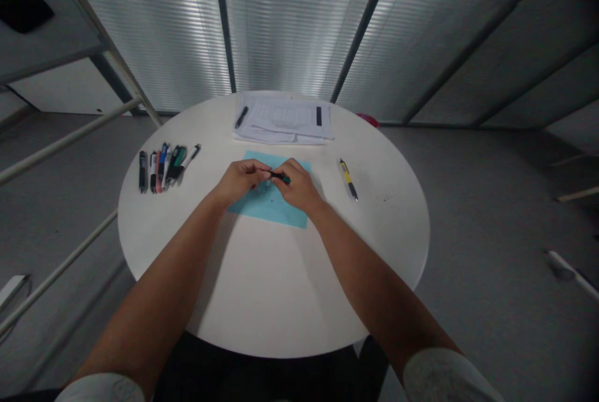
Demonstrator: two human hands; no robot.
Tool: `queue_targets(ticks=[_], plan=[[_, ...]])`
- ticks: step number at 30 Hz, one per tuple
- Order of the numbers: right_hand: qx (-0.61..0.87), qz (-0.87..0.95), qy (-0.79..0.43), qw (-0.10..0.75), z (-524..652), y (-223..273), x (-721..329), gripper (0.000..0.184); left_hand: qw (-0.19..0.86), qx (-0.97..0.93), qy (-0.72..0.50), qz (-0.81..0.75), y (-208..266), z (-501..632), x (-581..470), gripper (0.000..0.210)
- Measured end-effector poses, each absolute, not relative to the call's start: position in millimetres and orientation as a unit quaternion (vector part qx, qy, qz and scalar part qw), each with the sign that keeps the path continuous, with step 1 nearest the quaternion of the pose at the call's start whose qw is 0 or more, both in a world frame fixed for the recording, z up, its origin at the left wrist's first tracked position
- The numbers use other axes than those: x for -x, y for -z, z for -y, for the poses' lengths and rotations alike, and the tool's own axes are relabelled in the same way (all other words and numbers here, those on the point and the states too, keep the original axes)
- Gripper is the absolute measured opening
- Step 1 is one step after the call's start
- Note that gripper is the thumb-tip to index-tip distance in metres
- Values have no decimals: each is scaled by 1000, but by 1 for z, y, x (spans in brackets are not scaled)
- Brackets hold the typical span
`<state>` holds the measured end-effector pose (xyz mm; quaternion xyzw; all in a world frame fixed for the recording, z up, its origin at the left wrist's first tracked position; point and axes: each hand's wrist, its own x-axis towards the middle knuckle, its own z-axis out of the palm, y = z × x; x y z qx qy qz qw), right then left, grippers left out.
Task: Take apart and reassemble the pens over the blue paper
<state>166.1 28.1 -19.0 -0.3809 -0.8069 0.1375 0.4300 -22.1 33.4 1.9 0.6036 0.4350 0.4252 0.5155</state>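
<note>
Paper (281, 210): flat blue rectangle
Left hand (238, 182): fingers pinched on slim pen (280, 176) over paper
Right hand (298, 188): fingers clamped on slim pen

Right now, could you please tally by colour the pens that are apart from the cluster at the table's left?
Black pen, on the papers: 1
Yellow-and-black pen, on the white table: 1
Black-and-green pen, held by left hand and right hand: 1
Total: 3
</note>
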Motion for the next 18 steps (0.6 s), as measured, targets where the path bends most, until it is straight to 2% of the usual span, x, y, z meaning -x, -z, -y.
queue_targets(ticks=[3,7,12,18], plan=[[387,797,-149,440,-28,19,-166,5,513,-602,-420,-444,-2,-32,24,34],[423,767,-178,449,-28,20,-165,23,536,-584,-420,-443,-4,-31,23,35],[410,773,-169,454,-27,18,-165,8,552,-549,-445,-443,-5,-31,20,35],[389,799,-135,439,-25,13,-164,16,533,-548,-465,-446,-5,-34,24,33]])
